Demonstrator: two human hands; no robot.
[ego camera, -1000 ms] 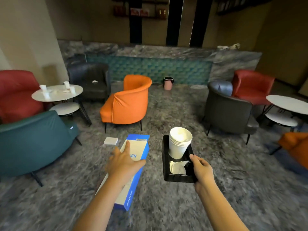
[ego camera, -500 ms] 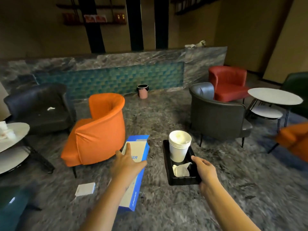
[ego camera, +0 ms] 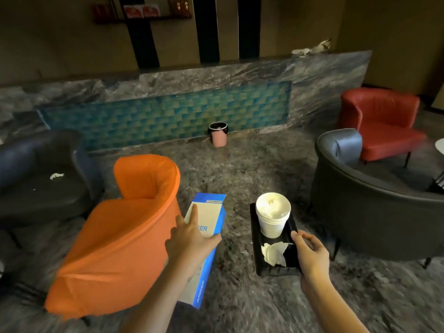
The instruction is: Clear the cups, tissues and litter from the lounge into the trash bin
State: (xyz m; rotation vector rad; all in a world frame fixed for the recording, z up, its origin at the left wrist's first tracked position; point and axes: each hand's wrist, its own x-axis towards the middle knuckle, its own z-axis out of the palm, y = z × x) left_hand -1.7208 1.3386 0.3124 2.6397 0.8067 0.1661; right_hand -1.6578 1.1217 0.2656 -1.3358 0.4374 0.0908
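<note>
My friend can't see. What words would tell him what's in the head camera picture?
A person's left hand grips a blue and white box; the right hand holds a black tray carrying stacked white cups and a crumpled tissue. Ahead, a pink trash bin stands on the floor beyond an orange armchair.

Your left hand and right hand are bare. Both forearms are bare along their full visible length, down to the lower frame edge.
</note>
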